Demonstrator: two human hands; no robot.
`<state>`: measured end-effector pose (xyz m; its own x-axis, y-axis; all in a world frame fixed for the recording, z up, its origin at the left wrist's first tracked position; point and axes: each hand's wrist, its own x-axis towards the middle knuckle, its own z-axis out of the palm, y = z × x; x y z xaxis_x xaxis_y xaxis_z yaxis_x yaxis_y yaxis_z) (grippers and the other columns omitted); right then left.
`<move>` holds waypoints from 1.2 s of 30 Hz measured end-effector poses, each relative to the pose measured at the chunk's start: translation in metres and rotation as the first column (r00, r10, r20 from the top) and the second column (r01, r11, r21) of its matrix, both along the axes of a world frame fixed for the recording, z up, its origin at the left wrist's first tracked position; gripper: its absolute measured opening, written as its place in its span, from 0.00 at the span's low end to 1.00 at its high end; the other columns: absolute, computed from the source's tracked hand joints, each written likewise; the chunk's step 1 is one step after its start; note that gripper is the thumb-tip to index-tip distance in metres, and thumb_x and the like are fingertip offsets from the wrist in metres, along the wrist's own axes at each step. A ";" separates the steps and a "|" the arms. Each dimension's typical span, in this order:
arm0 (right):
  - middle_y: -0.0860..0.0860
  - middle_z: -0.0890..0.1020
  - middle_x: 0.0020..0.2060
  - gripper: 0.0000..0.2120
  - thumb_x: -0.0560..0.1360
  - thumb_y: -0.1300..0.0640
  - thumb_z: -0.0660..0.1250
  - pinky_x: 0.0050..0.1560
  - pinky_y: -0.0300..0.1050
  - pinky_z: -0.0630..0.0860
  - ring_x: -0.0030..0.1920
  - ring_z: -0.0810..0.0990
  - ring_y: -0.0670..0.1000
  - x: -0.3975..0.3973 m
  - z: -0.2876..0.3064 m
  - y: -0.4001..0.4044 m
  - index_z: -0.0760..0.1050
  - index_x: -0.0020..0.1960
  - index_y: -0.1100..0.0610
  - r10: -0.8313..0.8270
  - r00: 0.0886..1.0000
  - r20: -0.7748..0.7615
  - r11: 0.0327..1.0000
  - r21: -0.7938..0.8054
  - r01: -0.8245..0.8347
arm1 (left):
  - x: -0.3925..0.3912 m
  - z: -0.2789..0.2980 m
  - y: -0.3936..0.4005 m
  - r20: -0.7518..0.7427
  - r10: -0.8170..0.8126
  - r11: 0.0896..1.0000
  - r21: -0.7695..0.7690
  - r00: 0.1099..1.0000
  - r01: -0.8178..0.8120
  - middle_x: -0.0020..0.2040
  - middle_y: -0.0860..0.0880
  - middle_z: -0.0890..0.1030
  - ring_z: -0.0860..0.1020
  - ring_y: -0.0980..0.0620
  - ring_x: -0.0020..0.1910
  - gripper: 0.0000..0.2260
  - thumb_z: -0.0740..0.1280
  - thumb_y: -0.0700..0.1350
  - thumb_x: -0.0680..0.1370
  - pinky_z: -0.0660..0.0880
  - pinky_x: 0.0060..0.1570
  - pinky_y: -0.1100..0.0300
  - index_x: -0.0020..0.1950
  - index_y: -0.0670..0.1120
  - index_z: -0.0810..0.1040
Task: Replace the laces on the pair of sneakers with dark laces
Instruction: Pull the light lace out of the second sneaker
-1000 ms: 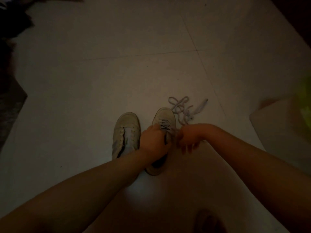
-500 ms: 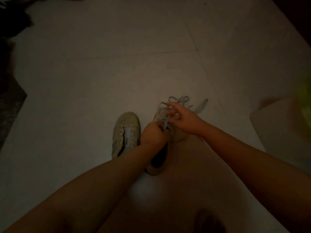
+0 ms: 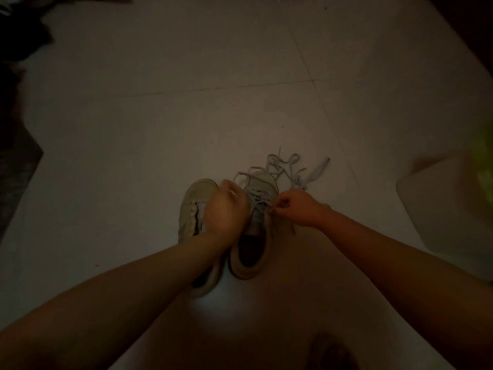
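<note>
right hand (image 3: 294,209) has come back from the toe to the eyelets of the pale low-top sneaker on the right (image 3: 253,228), fingers pinching the grey lace (image 3: 257,200) there; left hand (image 3: 226,209) has lifted and blurs over the second pale sneaker (image 3: 190,206), fingers curled, hold unclear. loose light lace pile (image 3: 290,166) lies on the tiled floor (image 3: 160,129) past the toe. looks mid-threading, one sneaker only
</note>
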<state>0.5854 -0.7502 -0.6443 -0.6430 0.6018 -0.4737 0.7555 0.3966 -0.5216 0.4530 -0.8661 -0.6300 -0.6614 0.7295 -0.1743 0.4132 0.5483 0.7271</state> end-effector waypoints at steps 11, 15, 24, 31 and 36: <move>0.51 0.74 0.34 0.12 0.77 0.60 0.61 0.40 0.42 0.70 0.37 0.73 0.49 -0.010 0.010 0.002 0.71 0.35 0.54 -0.308 0.948 -0.077 0.916 -0.292 0.274 | 0.027 -0.026 -0.002 -0.054 -0.372 0.893 -0.294 0.927 0.342 0.25 0.51 0.65 0.75 0.42 0.36 0.25 0.61 0.61 0.76 0.73 0.46 0.50 0.23 0.50 0.63; 0.56 0.77 0.37 0.12 0.79 0.61 0.57 0.42 0.43 0.76 0.37 0.76 0.50 -0.019 0.017 0.003 0.73 0.39 0.60 -0.500 0.861 -0.092 0.775 -0.492 0.398 | 0.027 -0.024 -0.002 -0.060 -0.380 0.882 -0.323 0.923 0.342 0.26 0.52 0.66 0.71 0.48 0.34 0.24 0.61 0.62 0.76 0.71 0.45 0.53 0.24 0.50 0.65; 0.48 0.77 0.34 0.07 0.73 0.51 0.71 0.36 0.39 0.73 0.35 0.75 0.45 0.002 0.008 0.001 0.77 0.38 0.52 -0.022 0.999 0.049 0.964 -0.264 0.034 | 0.025 -0.023 0.000 -0.006 -0.392 0.870 -0.328 0.920 0.369 0.28 0.52 0.70 0.78 0.46 0.40 0.20 0.62 0.58 0.77 0.72 0.50 0.52 0.28 0.50 0.69; 0.57 0.77 0.35 0.08 0.76 0.62 0.64 0.38 0.45 0.74 0.36 0.76 0.51 -0.002 0.017 0.015 0.75 0.39 0.61 -0.244 0.967 -0.066 0.960 -0.154 0.232 | 0.024 -0.021 -0.001 0.043 -0.347 0.895 -0.283 0.937 0.344 0.36 0.45 0.81 0.78 0.47 0.39 0.17 0.63 0.57 0.76 0.73 0.52 0.52 0.34 0.48 0.77; 0.53 0.75 0.32 0.11 0.77 0.66 0.60 0.28 0.34 0.70 0.31 0.74 0.47 0.000 0.015 0.012 0.71 0.38 0.57 -0.635 0.746 -0.199 0.751 -0.384 0.537 | 0.025 -0.021 -0.001 0.059 -0.338 0.898 -0.279 0.939 0.341 0.33 0.45 0.79 0.79 0.46 0.38 0.17 0.64 0.55 0.77 0.74 0.51 0.53 0.31 0.48 0.73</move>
<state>0.5856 -0.7377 -0.6291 -0.3426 0.7755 -0.5303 0.5717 -0.2758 -0.7727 0.4781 -0.8669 -0.6515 -0.3798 0.8294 -0.4097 0.6049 0.5578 0.5684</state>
